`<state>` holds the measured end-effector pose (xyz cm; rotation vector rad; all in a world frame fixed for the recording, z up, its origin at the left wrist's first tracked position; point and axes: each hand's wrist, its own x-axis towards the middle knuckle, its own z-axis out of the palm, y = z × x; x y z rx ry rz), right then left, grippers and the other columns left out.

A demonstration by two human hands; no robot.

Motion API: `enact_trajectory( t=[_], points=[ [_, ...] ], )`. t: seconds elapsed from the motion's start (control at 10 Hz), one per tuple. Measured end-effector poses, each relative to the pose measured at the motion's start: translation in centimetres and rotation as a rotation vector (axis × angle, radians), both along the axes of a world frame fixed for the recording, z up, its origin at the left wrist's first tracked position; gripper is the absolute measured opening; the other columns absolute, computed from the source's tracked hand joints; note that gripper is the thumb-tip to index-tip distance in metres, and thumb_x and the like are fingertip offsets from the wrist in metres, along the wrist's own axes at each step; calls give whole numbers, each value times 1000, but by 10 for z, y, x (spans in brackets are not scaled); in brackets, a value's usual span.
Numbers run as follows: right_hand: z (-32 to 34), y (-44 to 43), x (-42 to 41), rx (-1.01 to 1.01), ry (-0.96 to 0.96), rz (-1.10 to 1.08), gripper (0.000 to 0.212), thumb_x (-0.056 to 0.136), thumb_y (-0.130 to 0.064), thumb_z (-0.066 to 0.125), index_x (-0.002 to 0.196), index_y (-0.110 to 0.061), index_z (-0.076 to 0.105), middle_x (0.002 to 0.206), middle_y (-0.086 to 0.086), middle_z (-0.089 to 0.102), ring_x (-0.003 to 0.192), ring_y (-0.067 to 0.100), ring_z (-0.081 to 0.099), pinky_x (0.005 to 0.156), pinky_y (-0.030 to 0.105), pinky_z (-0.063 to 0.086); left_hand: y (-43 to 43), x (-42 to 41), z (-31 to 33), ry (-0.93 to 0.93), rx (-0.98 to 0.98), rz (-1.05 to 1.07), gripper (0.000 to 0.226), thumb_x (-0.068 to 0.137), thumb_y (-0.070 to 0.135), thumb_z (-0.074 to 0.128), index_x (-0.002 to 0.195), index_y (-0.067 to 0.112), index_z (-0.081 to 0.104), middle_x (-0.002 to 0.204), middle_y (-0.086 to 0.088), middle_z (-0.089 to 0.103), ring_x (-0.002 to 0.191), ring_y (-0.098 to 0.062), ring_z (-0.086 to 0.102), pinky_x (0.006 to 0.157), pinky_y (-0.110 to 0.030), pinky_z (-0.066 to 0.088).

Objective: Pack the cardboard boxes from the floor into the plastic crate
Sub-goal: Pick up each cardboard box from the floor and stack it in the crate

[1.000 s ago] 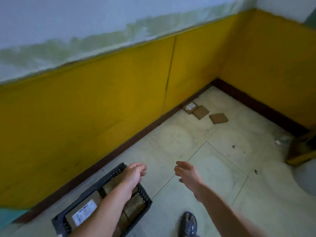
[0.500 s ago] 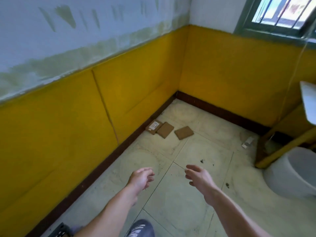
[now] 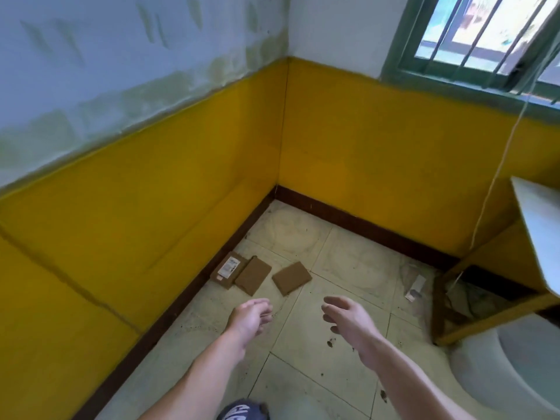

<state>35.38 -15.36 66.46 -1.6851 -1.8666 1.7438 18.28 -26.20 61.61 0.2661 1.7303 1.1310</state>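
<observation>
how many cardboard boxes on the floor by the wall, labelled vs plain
labelled box: 1
plain boxes: 2
total: 3

Shows a room corner, seen from above. Left wall (image 3: 121,237) and back wall (image 3: 394,177): pale and stained above, glossy yellow below, edged at the foot by a dark brown baseboard (image 3: 363,227). Floor (image 3: 333,365) of large pale tiles with dark joints, faint ring marks and scattered dark specks. Window (image 3: 485,34) at upper right, green-framed and barred, bright with daylight. Thin pale cord (image 3: 500,159) hanging down from below the window. Yellow-framed table (image 3: 485,321) with a white top (image 3: 542,231) at right, by the back wall. White rounded fixture (image 3: 500,377) at lower right, kind unclear. Small white scrap (image 3: 415,287) on the tiles near the table leg.
</observation>
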Motion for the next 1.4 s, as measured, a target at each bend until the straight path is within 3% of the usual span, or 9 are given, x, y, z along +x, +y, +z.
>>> enact_trajectory(
  t=[0.2,0.3,0.5,0.8,1.0,1.1,1.2,1.3,1.4],
  points=[
    [-8,129,-29,-32,5,-3,39,96,-23,53,134,-16,54,121,-1,63,105,11,61,89,23,47,127,-35,-5,13,-41,-10,29,102,21,41,126,14,55,114,0,63,106,-15,60,76,-22,48],
    [-31,203,-40,-54,-13,29,38,96,-23,53,133,-15,55,119,0,63,104,11,61,85,22,48,187,-44,-22,-1,-75,44,29,102,21,41,126,15,56,114,1,63,107,-16,60,88,-28,48],
    [-84,344,-62,-148,-97,141,36,95,-24,54,129,-16,58,111,-1,65,100,12,62,85,24,49,280,-46,-64,-71,-179,245,27,102,18,41,123,16,57,112,2,64,104,-15,61,92,-31,47],
    [-163,455,-101,-290,-314,332,36,94,-17,55,129,-10,57,108,2,64,100,16,61,80,25,49,343,-44,-131,-249,-305,491,22,99,18,46,115,18,61,111,-2,68,101,-16,64,78,-27,49],
    [-257,492,-135,-315,-501,431,28,93,-12,54,118,-3,61,111,13,65,107,32,62,99,48,47,386,-74,-223,-322,-404,465,20,99,19,47,114,19,61,109,0,68,101,-14,63,80,-27,47],
    [-339,505,-152,-289,-544,521,20,89,-20,59,108,-19,65,113,5,65,101,22,62,95,48,51,409,-97,-285,-330,-448,462,10,95,19,54,98,22,63,102,-1,69,95,-15,64,79,-27,47],
    [-423,519,-172,-263,-581,622,37,93,-19,56,130,-16,53,140,8,47,130,29,45,109,43,40,430,-122,-349,-353,-485,427,10,89,20,64,79,21,62,90,-3,68,90,-21,63,85,-32,45],
    [-506,533,-191,-274,-624,734,51,81,-39,54,129,-22,56,143,11,46,133,34,41,109,52,36,442,-135,-425,-372,-531,443,4,90,15,59,94,16,60,98,-8,62,94,-22,58,90,-36,45],
    [-579,546,-213,-265,-649,780,35,88,-38,52,118,-22,56,115,7,57,101,26,57,75,39,50,451,-139,-534,-356,-609,423,27,94,12,54,121,14,60,120,-11,63,109,-27,60,101,-40,45]
  ],
)
